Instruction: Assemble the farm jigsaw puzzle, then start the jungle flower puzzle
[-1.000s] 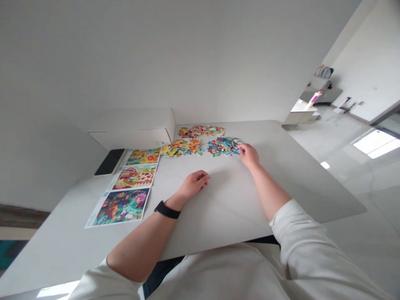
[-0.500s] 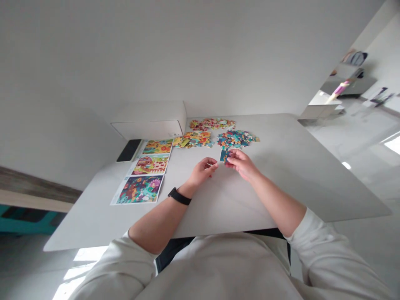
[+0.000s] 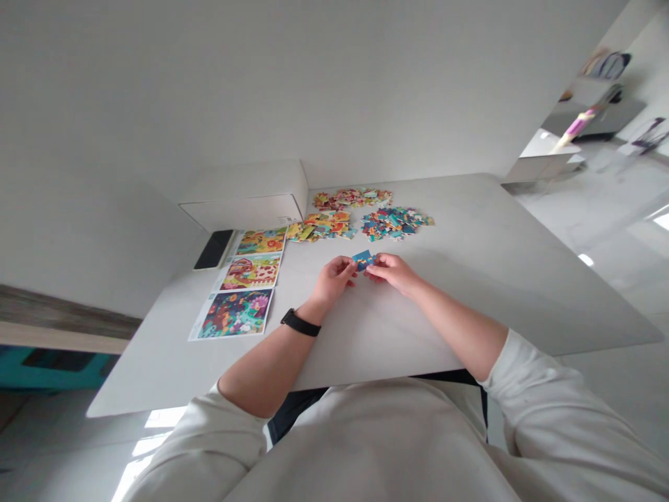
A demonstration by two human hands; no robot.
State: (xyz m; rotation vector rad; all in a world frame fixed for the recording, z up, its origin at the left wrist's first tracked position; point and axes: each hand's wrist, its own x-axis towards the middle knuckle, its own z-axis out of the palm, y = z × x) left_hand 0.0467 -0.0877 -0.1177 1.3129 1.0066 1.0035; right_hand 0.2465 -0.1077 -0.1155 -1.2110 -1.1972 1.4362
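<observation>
A small blue jigsaw piece (image 3: 363, 260) is pinched at the middle of the white table (image 3: 460, 293), between the fingertips of my left hand (image 3: 334, 277) and my right hand (image 3: 391, 272). Beyond my hands lie several loose heaps of puzzle pieces: a blue-teal heap (image 3: 396, 223), an orange-yellow heap (image 3: 320, 226) and a red-pink heap (image 3: 351, 199). To the left of my hands, three printed picture sheets (image 3: 249, 272) lie in a column. A black watch band (image 3: 300, 323) circles my left wrist.
A white cardboard box (image 3: 245, 202) stands at the table's far left corner, with a black phone (image 3: 213, 249) lying near it. The table's near edge runs below my forearms. Pale shelves and furniture (image 3: 543, 167) stand beyond the far right corner.
My right hand has carried the blue piece left, away from the blue-teal heap. My left hand now meets it, and both hold the piece. The view has shifted slightly.
</observation>
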